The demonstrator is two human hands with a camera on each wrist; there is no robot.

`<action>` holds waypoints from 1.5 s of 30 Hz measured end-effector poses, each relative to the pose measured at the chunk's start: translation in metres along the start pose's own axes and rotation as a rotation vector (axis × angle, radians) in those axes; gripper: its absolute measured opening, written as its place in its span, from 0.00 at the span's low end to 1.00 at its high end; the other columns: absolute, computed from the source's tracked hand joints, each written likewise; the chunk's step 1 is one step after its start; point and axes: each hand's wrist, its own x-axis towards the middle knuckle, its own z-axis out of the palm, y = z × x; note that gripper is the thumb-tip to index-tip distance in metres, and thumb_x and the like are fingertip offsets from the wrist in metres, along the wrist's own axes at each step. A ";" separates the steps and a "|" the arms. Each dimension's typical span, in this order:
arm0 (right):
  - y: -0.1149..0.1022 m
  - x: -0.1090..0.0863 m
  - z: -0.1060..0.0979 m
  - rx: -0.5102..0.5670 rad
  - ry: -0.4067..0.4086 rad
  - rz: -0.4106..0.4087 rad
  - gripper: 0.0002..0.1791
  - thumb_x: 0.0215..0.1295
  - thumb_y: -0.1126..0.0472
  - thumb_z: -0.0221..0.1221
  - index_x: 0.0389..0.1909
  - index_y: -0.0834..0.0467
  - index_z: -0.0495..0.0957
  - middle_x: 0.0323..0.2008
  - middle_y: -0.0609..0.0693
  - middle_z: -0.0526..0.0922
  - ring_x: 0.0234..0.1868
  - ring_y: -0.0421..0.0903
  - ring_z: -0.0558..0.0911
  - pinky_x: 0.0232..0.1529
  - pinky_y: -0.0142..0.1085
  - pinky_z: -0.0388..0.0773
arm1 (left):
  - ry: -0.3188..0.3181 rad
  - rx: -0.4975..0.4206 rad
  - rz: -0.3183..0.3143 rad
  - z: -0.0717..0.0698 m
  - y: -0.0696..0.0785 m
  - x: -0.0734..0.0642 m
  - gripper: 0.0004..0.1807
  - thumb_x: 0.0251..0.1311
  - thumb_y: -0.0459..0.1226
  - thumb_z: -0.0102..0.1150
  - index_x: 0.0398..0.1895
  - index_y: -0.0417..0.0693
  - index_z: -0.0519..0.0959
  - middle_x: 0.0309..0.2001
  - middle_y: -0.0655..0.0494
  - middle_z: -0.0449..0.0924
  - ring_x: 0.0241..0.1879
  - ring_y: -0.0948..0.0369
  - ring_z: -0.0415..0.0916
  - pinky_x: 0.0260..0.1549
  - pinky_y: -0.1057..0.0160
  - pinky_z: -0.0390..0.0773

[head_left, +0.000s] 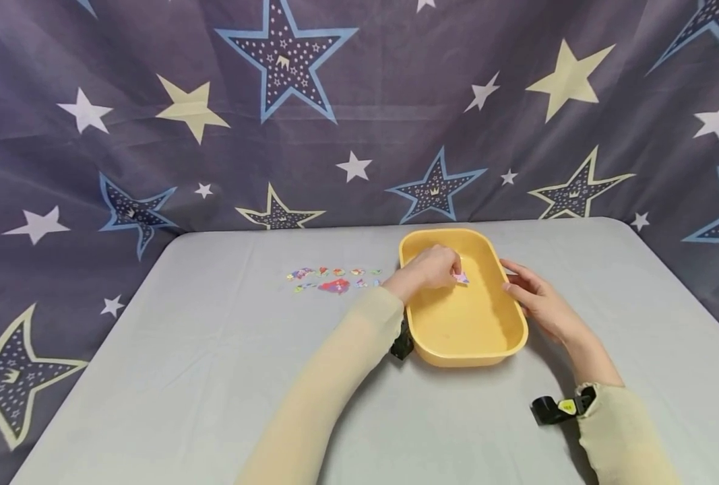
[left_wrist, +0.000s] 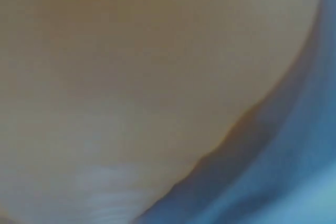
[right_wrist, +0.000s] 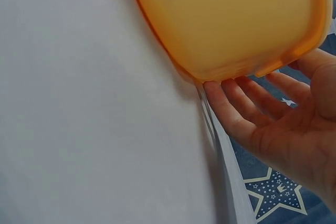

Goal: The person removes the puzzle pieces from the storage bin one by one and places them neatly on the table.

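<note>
A yellow rectangular plastic basin (head_left: pixel 465 323) rests on the table. Inside it my left hand (head_left: pixel 434 266) reaches over the left rim, its fingertips pinching a small flat pink-and-purple piece (head_left: pixel 461 277) above the basin floor. My right hand (head_left: pixel 538 303) holds the basin by its right side, thumb at the rim and fingers against the outer wall. From the right wrist view, the fingertips (right_wrist: pixel 212 90) meet the outside of the yellow wall. The left wrist view is filled by a blurred yellowish surface, with the hand out of sight.
Left of the basin, small colourful flat pieces (head_left: pixel 335 286) lie in two rows on the grey-white tablecloth (head_left: pixel 213 377). One red-and-purple piece is larger than the others. A dark curtain with stars (head_left: pixel 359 121) hangs behind the table. Black wrist cameras sit by both cuffs.
</note>
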 end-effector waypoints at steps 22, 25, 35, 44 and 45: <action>0.002 -0.003 0.001 0.015 -0.024 -0.015 0.34 0.68 0.57 0.47 0.69 0.63 0.45 0.47 0.41 0.70 0.42 0.33 0.78 0.36 0.30 0.78 | 0.117 0.020 0.062 -0.029 0.002 -0.043 0.10 0.54 0.37 0.57 0.39 0.49 0.80 0.36 0.60 0.77 0.35 0.67 0.71 0.36 0.74 0.69; 0.003 -0.003 0.000 0.029 -0.027 -0.025 0.34 0.68 0.57 0.47 0.69 0.64 0.45 0.46 0.39 0.71 0.41 0.33 0.78 0.35 0.30 0.78 | 0.154 0.029 0.074 -0.032 0.000 -0.051 0.09 0.53 0.37 0.57 0.38 0.50 0.80 0.37 0.60 0.77 0.37 0.67 0.72 0.38 0.73 0.70; 0.001 -0.002 0.000 -0.015 -0.022 0.002 0.34 0.68 0.55 0.47 0.69 0.62 0.45 0.48 0.40 0.68 0.42 0.31 0.77 0.38 0.30 0.77 | 0.243 -0.048 0.017 -0.044 -0.015 -0.083 0.10 0.53 0.36 0.56 0.39 0.49 0.80 0.35 0.60 0.78 0.35 0.67 0.72 0.37 0.71 0.71; -0.001 -0.004 0.000 -0.015 -0.026 0.011 0.34 0.68 0.55 0.47 0.70 0.61 0.44 0.47 0.40 0.68 0.41 0.31 0.77 0.37 0.31 0.77 | 0.308 -0.092 -0.045 -0.045 -0.038 -0.110 0.10 0.50 0.37 0.57 0.38 0.51 0.81 0.34 0.61 0.77 0.34 0.67 0.73 0.34 0.70 0.71; -0.001 -0.003 0.001 -0.018 -0.026 0.014 0.35 0.68 0.55 0.47 0.70 0.61 0.44 0.48 0.40 0.68 0.42 0.31 0.77 0.37 0.30 0.77 | 0.315 -0.099 -0.051 -0.045 -0.041 -0.114 0.10 0.50 0.37 0.57 0.38 0.51 0.81 0.34 0.61 0.77 0.34 0.67 0.73 0.34 0.70 0.71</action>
